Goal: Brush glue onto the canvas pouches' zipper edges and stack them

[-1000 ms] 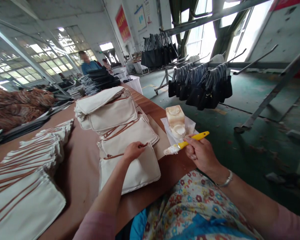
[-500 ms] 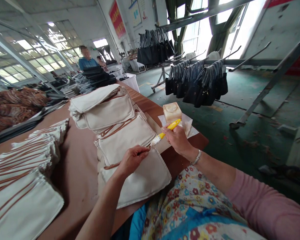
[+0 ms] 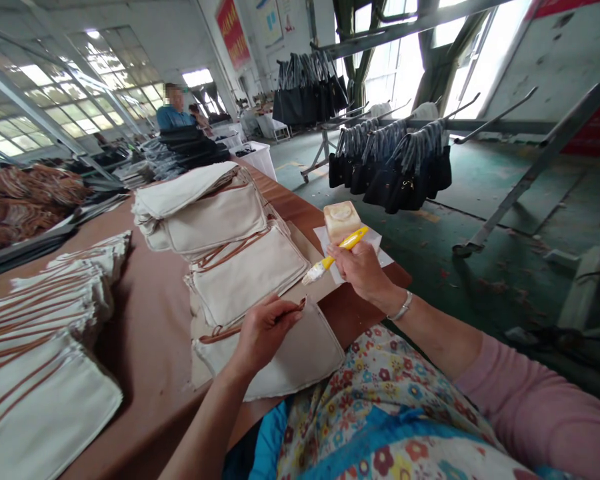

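Head view. Item: yellow brush (image 3: 347,239), its white-coated bristles shifted slightly away from my left fingertips since the earlier frame. Right hand (image 3: 363,270): closed round the brush handle. Left hand (image 3: 265,333): thumb and fingers pinching the upper edge of the nearest cream panel (image 3: 310,353), by a brown strip end (image 3: 303,304). Panel: at the near edge of the brown table (image 3: 155,347), before a cream stack (image 3: 215,223). Block-shaped container (image 3: 341,219): on white sheet (image 3: 384,257), beyond the brush.
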`<state>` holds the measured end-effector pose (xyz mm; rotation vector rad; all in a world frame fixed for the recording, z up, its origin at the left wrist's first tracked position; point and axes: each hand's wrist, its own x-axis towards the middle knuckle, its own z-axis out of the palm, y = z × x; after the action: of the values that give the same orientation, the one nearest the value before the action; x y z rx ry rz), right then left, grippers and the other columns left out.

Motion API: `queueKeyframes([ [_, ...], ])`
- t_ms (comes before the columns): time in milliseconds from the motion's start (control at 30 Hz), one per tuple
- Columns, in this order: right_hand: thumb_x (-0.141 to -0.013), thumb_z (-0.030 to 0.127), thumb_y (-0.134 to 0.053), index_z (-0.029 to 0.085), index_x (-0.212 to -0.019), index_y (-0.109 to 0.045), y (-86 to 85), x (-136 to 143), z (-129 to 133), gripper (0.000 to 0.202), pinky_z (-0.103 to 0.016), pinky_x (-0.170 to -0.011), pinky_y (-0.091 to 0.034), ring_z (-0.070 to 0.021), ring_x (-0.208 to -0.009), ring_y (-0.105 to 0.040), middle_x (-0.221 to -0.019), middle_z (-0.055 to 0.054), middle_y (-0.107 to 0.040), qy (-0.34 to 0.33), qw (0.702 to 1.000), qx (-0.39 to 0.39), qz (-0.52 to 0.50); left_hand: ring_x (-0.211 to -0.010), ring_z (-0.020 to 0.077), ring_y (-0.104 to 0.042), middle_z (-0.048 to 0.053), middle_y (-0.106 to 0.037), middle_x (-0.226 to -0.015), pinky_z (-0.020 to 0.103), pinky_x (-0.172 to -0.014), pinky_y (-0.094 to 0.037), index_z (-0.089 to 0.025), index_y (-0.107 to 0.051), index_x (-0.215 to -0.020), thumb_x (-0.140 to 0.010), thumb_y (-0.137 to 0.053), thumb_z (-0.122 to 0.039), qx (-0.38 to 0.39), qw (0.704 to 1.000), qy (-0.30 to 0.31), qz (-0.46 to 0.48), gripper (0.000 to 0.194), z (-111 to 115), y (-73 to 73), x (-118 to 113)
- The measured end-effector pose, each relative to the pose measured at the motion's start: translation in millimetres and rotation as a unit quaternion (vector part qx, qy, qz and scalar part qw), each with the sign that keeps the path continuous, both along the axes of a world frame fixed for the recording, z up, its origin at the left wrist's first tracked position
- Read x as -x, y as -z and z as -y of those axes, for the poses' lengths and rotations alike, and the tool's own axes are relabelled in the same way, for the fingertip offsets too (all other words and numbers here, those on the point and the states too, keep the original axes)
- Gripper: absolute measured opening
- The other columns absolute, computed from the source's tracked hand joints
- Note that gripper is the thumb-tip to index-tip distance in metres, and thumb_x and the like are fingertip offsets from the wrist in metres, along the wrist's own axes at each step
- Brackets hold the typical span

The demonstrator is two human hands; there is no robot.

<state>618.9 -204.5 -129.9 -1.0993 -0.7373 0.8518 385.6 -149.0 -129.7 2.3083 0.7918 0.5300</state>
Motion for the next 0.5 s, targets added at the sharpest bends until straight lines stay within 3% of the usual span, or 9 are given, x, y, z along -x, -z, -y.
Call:
queueKeyframes([
  [200, -0.067, 0.034, -0.08, 0.018, -0.077, -0.056, -18.4, -3, 14, 0.03, -0.015, -0.032, -0.015, -0.0036, -0.033, -0.024, -0.042, 0.011, -0.039, -0.177, 0.978, 0.052, -0.094, -0.066, 0.0138, -0.06, 0.002, -0.067, -0.072, 0.023, -0.06, -0.043, -0.019, -0.075, -0.079, -0.086, -0.067, -0.041, 0.013, 1.0, -0.027, -0.001, 0.024, 9, -5.6, 0],
  [367, -0.067, 0.031, -0.079, 0.017, -0.076, -0.055, -12.8, -10, 14, 0.028, -0.013, -0.031, -0.017, -0.003, -0.033, -0.026, -0.042, 0.01, -0.041, -0.095, 0.989, 0.043, -0.11, -0.067, 0.0138, -0.06, 0.003, -0.068, -0.074, 0.023, -0.061, -0.043, -0.019, -0.075, -0.08, -0.087, -0.066, -0.04, 0.024, 1.0, -0.01, -0.003, 0.024, 14, -9.8, 1],
  [500, -0.069, 0.032, -0.079, 0.017, -0.077, -0.056, -5.0, 3, 14, 0.028, -0.014, -0.031, -0.017, -0.0031, -0.032, -0.025, -0.042, 0.011, -0.04, -0.166, 0.973, 0.04, -0.154, -0.067, 0.014, -0.059, 0.002, -0.067, -0.072, 0.023, -0.06, -0.044, -0.018, -0.074, -0.078, -0.085, -0.066, -0.04, 0.05, 0.999, -0.015, -0.011, 0.025, 12, -13.9, 0],
])
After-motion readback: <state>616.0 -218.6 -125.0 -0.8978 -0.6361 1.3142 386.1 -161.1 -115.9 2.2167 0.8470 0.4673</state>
